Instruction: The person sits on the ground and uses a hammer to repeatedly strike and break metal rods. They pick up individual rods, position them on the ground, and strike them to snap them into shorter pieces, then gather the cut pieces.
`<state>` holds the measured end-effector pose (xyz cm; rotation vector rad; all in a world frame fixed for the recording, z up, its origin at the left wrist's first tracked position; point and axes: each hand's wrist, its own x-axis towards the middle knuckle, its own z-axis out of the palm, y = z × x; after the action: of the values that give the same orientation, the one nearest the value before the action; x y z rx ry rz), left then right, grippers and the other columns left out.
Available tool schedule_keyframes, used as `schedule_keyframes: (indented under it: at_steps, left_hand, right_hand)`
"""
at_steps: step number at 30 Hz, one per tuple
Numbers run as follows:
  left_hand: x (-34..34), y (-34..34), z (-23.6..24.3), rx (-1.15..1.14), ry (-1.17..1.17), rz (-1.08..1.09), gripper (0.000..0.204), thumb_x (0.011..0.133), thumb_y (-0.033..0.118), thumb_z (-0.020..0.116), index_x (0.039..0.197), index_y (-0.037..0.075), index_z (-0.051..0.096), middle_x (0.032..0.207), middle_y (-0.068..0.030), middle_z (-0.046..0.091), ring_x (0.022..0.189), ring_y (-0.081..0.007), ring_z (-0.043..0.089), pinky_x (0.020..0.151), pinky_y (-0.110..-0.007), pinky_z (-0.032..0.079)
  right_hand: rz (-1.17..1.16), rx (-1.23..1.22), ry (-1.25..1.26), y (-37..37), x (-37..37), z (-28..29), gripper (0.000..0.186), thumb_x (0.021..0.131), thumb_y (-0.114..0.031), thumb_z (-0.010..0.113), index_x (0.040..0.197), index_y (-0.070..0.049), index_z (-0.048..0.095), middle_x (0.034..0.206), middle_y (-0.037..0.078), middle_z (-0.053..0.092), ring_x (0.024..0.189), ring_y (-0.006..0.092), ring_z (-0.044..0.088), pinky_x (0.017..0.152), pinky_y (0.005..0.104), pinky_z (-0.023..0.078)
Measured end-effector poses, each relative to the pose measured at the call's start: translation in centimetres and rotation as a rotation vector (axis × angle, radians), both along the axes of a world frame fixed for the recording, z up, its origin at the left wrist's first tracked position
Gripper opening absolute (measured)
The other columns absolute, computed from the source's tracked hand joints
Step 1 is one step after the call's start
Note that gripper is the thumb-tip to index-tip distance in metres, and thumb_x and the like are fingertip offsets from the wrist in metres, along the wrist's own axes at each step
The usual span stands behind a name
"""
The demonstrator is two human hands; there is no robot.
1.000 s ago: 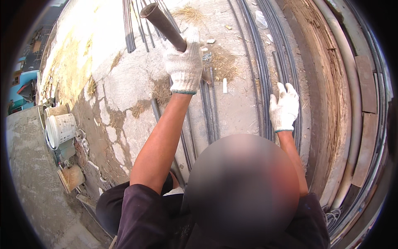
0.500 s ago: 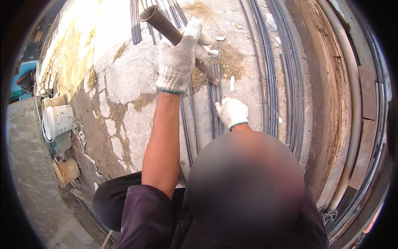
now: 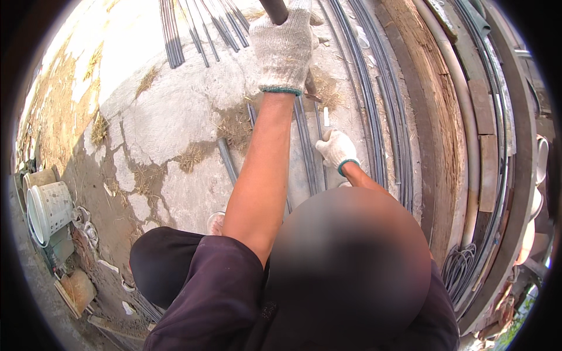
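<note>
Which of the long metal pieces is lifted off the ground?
The thick dark pipe at the top, gripped by the gloved left hand. The thin rods lie flat on the concrete, beside the right hand.

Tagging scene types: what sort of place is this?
Probably an outdoor construction yard: long steel rods lie on cracked concrete ground, timber planks alongside, a white bucket at the edge.

Your gloved left hand was raised, arm outstretched, fingers curled shut. Your gloved right hand reached low, fingers bent downward.
</note>
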<state>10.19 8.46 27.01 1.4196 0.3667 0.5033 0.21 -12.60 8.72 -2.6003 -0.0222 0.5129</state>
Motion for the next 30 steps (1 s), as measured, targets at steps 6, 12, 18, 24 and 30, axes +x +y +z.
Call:
schedule_keyframes:
  at_steps: [6, 12, 18, 24, 30]
  left_hand:
    - [-0.5, 2.9, 0.4, -0.374, -0.088, -0.094, 0.039, 0.1, 0.034, 0.069, 0.083, -0.001, 0.071, 0.06, -0.0058, 0.062, 0.048, -0.0133, 0.057, 0.047, -0.032, 0.044]
    - [-0.6, 2.5, 0.4, -0.331, -0.078, -0.039, 0.043, 0.1, 0.038, 0.073, 0.081, 0.0, 0.067, 0.059, -0.0039, 0.059, 0.05, -0.0119, 0.057, 0.047, -0.028, 0.043]
    - [-0.7, -2.1, -2.9, -0.275, -0.059, -0.012, 0.051, 0.1, 0.05, 0.074, 0.086, 0.001, 0.07, 0.061, -0.0027, 0.06, 0.053, -0.0087, 0.057, 0.048, -0.027, 0.043]
    - [0.5, -1.7, -2.1, -0.302, -0.276, -0.239, 0.049, 0.097, 0.048, 0.079, 0.086, 0.002, 0.066, 0.064, -0.002, 0.057, 0.05, -0.0116, 0.051, 0.048, -0.027, 0.044]
    - [-0.5, -4.6, -0.4, -0.301, -0.206, 0.004, 0.041, 0.101, 0.033, 0.07, 0.072, 0.01, 0.052, 0.059, 0.0032, 0.04, 0.05, -0.007, 0.033, 0.048, -0.028, 0.029]
  right_hand:
    - [-0.03, 0.109, 0.325, -3.0, 2.0, 1.5, 0.03, 0.098, -0.027, 0.062, 0.098, 0.001, 0.074, 0.084, 0.019, 0.075, 0.081, 0.0315, 0.075, 0.075, 0.0447, 0.058]
    - [-0.314, 0.597, 0.547, -5.7, 1.4, 0.9, 0.018, 0.1, -0.011, 0.064, 0.107, 0.002, 0.073, 0.083, 0.007, 0.072, 0.07, 0.017, 0.069, 0.057, 0.0334, 0.06]
    - [-0.09, 0.42, 0.468, -5.4, 1.0, 0.3, 0.02, 0.101, -0.017, 0.065, 0.101, 0.002, 0.071, 0.079, 0.009, 0.071, 0.061, 0.0174, 0.07, 0.057, 0.0343, 0.06]
    - [-0.005, 0.252, 0.46, -3.9, 1.9, 2.8, 0.026, 0.102, -0.021, 0.063, 0.108, 0.003, 0.07, 0.084, 0.016, 0.074, 0.068, 0.026, 0.077, 0.065, 0.0402, 0.063]
    - [0.039, 0.211, 0.425, -4.5, 1.8, 2.4, 0.028, 0.103, -0.024, 0.062, 0.11, 0.002, 0.071, 0.089, 0.019, 0.075, 0.076, 0.0308, 0.079, 0.073, 0.0435, 0.064]
